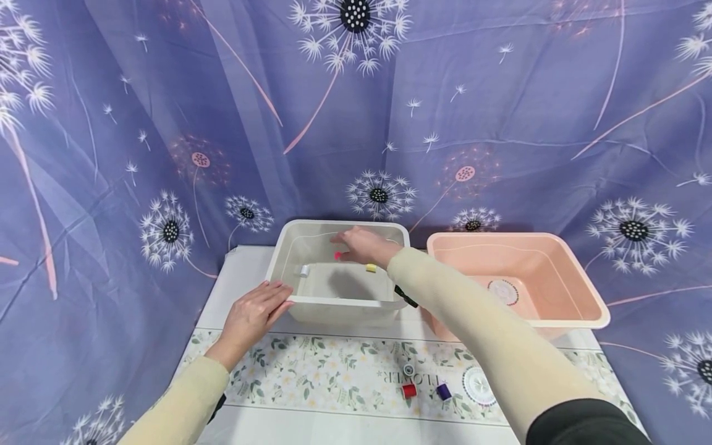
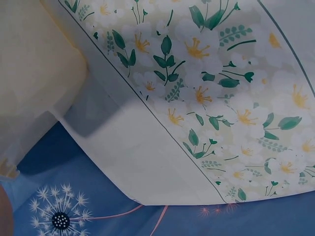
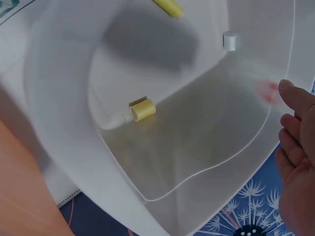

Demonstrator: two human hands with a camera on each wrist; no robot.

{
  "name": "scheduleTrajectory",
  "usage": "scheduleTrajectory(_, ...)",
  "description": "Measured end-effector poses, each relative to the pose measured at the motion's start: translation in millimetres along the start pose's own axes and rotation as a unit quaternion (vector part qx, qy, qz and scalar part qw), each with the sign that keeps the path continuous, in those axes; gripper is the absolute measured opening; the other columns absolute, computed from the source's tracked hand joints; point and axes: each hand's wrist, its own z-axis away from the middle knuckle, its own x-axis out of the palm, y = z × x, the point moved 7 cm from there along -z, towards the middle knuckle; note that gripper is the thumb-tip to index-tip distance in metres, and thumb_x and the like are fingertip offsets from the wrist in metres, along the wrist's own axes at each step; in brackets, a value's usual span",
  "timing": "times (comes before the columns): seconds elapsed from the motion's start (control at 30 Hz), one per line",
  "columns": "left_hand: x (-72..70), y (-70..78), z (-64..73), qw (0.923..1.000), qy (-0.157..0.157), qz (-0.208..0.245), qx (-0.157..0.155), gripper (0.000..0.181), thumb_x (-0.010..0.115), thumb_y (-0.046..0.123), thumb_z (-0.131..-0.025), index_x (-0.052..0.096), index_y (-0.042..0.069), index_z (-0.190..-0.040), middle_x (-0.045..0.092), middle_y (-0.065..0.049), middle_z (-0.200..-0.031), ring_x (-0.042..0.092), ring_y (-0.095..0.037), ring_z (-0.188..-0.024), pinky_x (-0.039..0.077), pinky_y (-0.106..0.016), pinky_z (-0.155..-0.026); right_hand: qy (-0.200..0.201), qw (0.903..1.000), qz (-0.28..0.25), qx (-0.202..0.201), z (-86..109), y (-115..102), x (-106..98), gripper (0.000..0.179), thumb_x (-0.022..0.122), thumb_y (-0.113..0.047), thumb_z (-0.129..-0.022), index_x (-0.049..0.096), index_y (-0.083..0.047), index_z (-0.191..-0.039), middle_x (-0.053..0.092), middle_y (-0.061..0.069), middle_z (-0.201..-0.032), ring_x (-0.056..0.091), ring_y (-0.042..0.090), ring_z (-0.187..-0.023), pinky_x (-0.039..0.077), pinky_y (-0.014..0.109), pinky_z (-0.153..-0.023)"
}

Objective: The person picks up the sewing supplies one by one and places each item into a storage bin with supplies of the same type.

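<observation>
My right hand (image 1: 364,244) reaches down into the pale grey tub (image 1: 339,302), its fingers stretched out. Just off the thumb tip is a small pinkish-red thing (image 3: 269,92), blurred in the right wrist view and apart from the fingers. On the tub floor lie a white thread spool (image 3: 230,42), a pale yellow spool (image 3: 142,109) and a brighter yellow one (image 3: 170,7). At the tub's front left corner my left hand (image 1: 253,312) grips the rim, fingers over the top and thumb along the outside. Only a sliver of that hand shows in the left wrist view.
To the right stands a peach tub (image 1: 556,281) with a round white disc (image 1: 503,292) inside. Nearer me on the flowered runner (image 1: 311,364) lie a red spool (image 1: 409,390), a purple spool (image 1: 444,392), a greyish spool (image 1: 408,369) and a round white piece (image 1: 478,386).
</observation>
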Motion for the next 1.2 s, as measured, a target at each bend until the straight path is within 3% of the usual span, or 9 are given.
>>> scheduleTrajectory(0.1,-0.3,0.6,-0.8,1.0,0.001,0.001,0.001,0.068,0.038,0.053,-0.114,0.081,0.001,-0.113,0.081,-0.015,-0.109,0.078,-0.036,-0.103,0.062,-0.057,-0.098,-0.008,0.9999,0.007,0.014,1.8,2.4,0.4,0.058,0.078,-0.023,-0.1,0.059,-0.008,-0.153,0.068,0.014,-0.143,0.067,0.035,-0.127,0.053,0.044,-0.115)
scheduleTrajectory(0.43,-0.5,1.1,0.4,1.0,0.002,-0.004,0.002,0.067,0.038,0.053,-0.114,0.081,0.002,-0.114,0.081,-0.015,-0.109,0.079,-0.035,-0.103,0.062,-0.055,-0.099,-0.006,0.9999,-0.002,0.015,11.9,8.3,-2.3,0.062,0.078,-0.022,-0.101,0.055,-0.006,-0.156,0.061,0.018,-0.15,0.061,0.037,-0.136,0.046,0.043,-0.122)
scheduleTrajectory(0.8,-0.4,0.5,0.8,1.0,0.001,-0.003,0.0,0.068,0.038,0.054,-0.114,0.081,0.001,-0.114,0.081,-0.015,-0.109,0.078,-0.036,-0.103,0.062,-0.056,-0.098,-0.02,0.9983,-0.013,0.053,28.2,13.2,-9.8,0.068,0.079,-0.032,-0.1,0.052,-0.014,-0.16,0.048,0.019,-0.163,0.051,0.042,-0.146,0.042,0.051,-0.124)
scheduleTrajectory(1.2,-0.1,0.3,1.2,1.0,-0.001,0.0,-0.001,0.068,0.038,0.054,-0.114,0.081,0.002,-0.115,0.081,-0.015,-0.109,0.078,-0.036,-0.104,0.061,-0.056,-0.099,-0.001,0.9997,0.005,0.025,52.6,13.7,-23.6,0.073,0.081,-0.038,-0.097,0.052,-0.013,-0.16,0.048,0.021,-0.162,0.052,0.042,-0.145,0.049,0.054,-0.118)
